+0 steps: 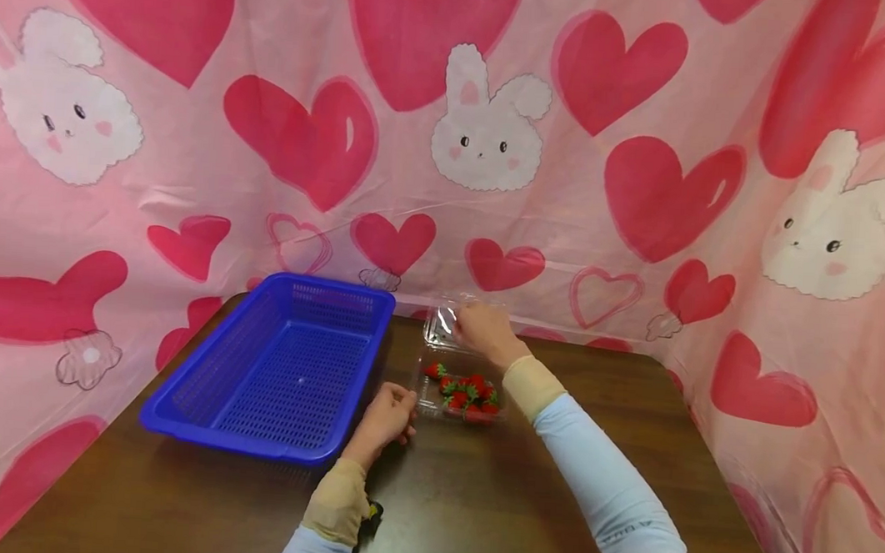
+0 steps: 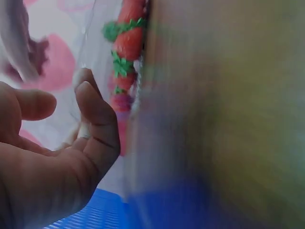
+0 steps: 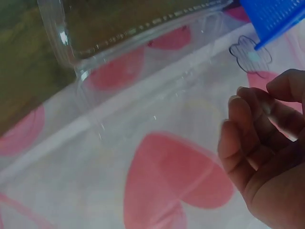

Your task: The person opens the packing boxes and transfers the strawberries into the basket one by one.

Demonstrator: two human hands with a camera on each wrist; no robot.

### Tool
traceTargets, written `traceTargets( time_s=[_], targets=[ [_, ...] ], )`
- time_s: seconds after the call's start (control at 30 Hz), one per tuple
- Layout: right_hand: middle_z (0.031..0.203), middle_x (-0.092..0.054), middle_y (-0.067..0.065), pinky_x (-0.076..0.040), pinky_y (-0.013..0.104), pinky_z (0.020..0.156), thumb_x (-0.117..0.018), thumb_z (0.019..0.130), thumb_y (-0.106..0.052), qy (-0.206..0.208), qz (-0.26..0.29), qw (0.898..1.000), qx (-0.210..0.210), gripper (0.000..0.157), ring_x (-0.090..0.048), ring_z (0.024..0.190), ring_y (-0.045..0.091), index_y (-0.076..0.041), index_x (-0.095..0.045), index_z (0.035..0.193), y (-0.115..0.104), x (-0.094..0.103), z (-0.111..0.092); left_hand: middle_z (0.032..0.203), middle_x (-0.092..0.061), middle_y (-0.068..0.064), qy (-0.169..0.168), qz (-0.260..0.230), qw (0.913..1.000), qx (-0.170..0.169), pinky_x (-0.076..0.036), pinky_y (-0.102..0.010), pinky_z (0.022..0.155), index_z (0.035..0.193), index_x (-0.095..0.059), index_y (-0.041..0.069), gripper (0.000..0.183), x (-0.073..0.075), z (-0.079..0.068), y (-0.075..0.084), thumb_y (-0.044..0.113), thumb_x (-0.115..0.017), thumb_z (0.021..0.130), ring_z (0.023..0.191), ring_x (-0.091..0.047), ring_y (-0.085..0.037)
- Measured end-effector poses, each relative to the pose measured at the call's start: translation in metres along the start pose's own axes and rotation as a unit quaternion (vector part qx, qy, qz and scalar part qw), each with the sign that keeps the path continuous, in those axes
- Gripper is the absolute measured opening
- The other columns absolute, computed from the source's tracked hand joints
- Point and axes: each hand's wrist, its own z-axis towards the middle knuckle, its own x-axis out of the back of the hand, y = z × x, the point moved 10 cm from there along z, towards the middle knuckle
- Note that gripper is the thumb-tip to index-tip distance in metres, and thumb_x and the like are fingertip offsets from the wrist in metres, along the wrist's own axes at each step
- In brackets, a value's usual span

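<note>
A clear plastic clamshell box point(image 1: 430, 399) stands on the table with its lid point(image 1: 440, 328) raised at the back. Several red strawberries point(image 1: 472, 393) with green leaves lie in it, mostly toward its right side. My left hand point(image 1: 388, 414) is at the box's near left corner, fingers loosely bent and thumb apart, with nothing between them in the left wrist view. Over the lid in the head view is my right hand point(image 1: 485, 327). The right wrist view has its fingers point(image 3: 240, 114) loosely curled around nothing, with a gap between them and the clear plastic.
A large blue plastic basket point(image 1: 253, 446) sits on the left of the brown wooden table point(image 1: 551, 499). Beside my left wrist is a small black and yellow object point(image 1: 373, 512), partly hidden. A pink cloth point(image 1: 413, 267) with hearts and rabbits hangs behind the table.
</note>
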Motion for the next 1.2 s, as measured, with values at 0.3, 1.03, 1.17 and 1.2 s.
traceTargets(
  time_s=[0.3, 1.03, 1.17, 1.2],
  targets=[
    [0.068, -0.06, 0.006, -0.054, 0.043, 0.06, -0.065, 0.086, -0.011, 0.001, 0.084, 0.996, 0.019, 0.012, -0.062, 0.065, 0.027, -0.009, -0.056, 0.079, -0.009, -0.021, -0.007, 0.077, -0.07, -0.007, -0.062, 0.194, 0.973, -0.109, -0.045, -0.028, 0.052, 0.114, -0.054, 0.01, 0.025, -0.009, -0.055, 0.052, 0.031, -0.052, 0.101, 0.054, -0.057, -0.009],
    [0.098, -0.07, 0.01, -0.057, 0.051, 0.074, -0.072, 0.085, -0.027, -0.243, 0.038, 0.969, -0.017, 0.029, -0.067, 0.091, 0.03, -0.012, -0.066, 0.109, -0.002, -0.07, -0.071, 0.087, -0.065, -0.011, 0.155, 0.375, 0.874, -0.267, -0.047, -0.026, 0.066, 0.105, -0.061, 0.005, 0.013, 0.241, -0.095, 0.149, 0.012, -0.059, 0.094, 0.075, -0.058, -0.023],
    [0.103, -0.069, 0.009, -0.057, 0.051, 0.078, -0.074, 0.083, -0.029, -0.252, 0.024, 0.967, -0.014, 0.035, -0.066, 0.097, 0.03, -0.015, -0.066, 0.114, -0.002, -0.071, -0.075, 0.092, -0.064, -0.025, 0.164, 0.382, 0.8706, -0.263, -0.044, -0.029, 0.069, 0.105, -0.057, -0.006, 0.018, 0.275, -0.072, 0.131, 0.006, -0.058, 0.091, 0.082, -0.061, -0.038],
    [0.103, -0.069, 0.009, -0.057, 0.05, 0.078, -0.075, 0.082, -0.029, -0.253, 0.021, 0.967, -0.015, 0.036, -0.066, 0.097, 0.03, -0.015, -0.066, 0.114, -0.001, -0.071, -0.077, 0.095, -0.063, -0.029, 0.162, 0.384, 0.8723, -0.256, -0.045, -0.033, 0.072, 0.106, -0.055, -0.008, 0.02, 0.281, -0.065, 0.126, 0.006, -0.058, 0.091, 0.084, -0.06, -0.042]
  ],
)
